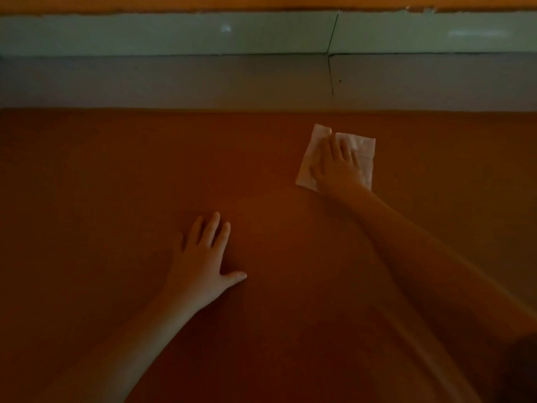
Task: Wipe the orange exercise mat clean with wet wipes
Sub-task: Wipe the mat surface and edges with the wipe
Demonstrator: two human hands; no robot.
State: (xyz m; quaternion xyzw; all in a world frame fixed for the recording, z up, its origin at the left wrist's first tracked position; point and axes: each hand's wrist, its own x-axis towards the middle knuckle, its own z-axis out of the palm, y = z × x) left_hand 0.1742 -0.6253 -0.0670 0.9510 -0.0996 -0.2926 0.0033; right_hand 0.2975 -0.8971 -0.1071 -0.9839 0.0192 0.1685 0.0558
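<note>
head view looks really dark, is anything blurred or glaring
Head view: dim and orange-tinted, darkest on the near mat; the right forearm is smeared by motion blur, the left hand flat on the mat sharper; the white wet wipe under the right hand stands out brightest; faint glare spots on the glossy skirting tile.

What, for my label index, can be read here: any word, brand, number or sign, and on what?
None: no text can be read in this dim view.
The wipe under the right hand is plain white.
The mat, where the left hand rests flat, shows no print or logo.
The skirting behind shows only pale glare spots, no lettering.
</note>
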